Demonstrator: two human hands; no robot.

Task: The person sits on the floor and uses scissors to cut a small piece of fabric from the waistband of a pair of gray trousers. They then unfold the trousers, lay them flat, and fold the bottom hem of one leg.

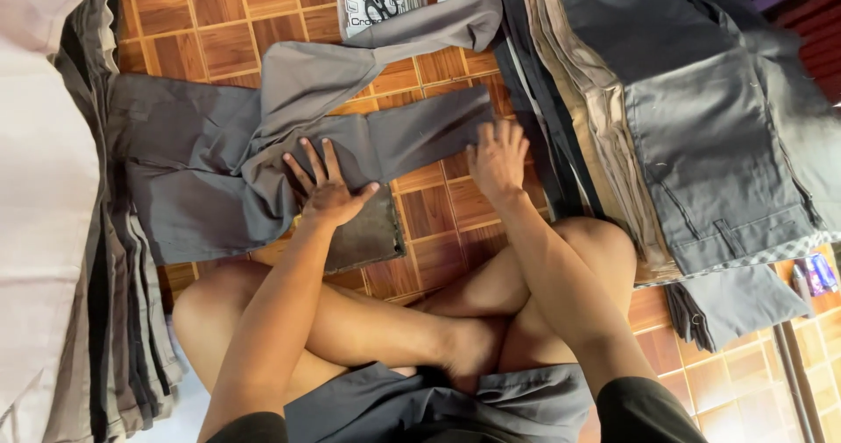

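step: folding grey trousers (263, 136) on wood floor (438, 211) | L hand (326, 189) flat, fingers spread, pressing leg; R hand (498, 158) spread on leg end | next, prob: keep crease pinned w/ L, fold end over

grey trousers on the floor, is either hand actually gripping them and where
Neither grips. The left hand presses flat on the grey trousers near mid-leg; the right hand lies flat at the leg's end.
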